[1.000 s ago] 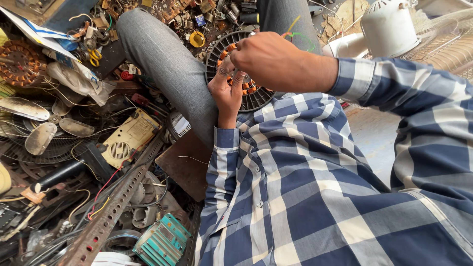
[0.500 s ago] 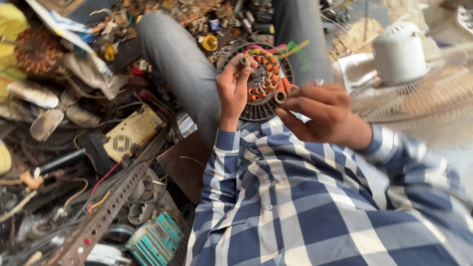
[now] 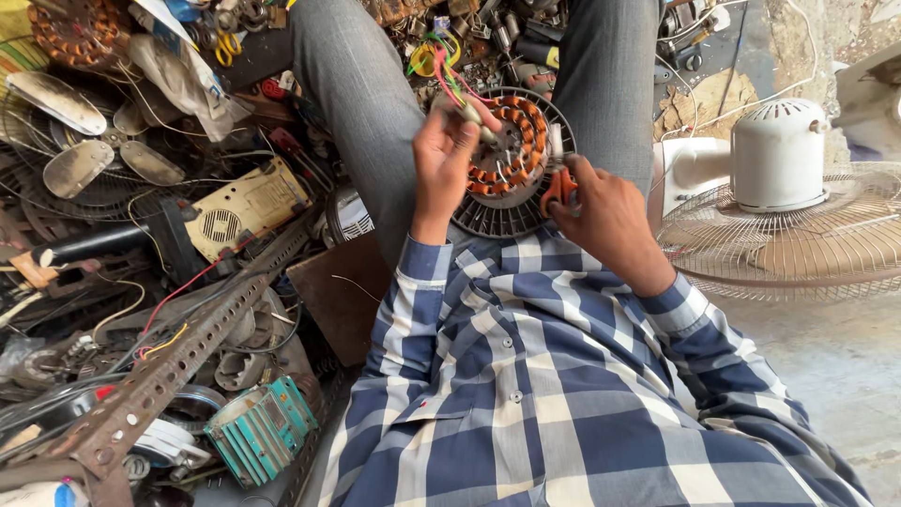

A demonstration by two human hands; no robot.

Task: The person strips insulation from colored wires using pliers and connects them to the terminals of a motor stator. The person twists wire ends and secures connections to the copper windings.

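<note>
The white fan (image 3: 779, 178) lies on its side to the right of the motor (image 3: 511, 160). The round motor with copper coils rests on the person's lap, between the knees. The left hand (image 3: 446, 160) is closed on the motor's left edge by the coloured wires (image 3: 449, 70). The right hand (image 3: 605, 211) is clamped on orange-handled cutters (image 3: 561, 188) at the motor's right edge.
</note>
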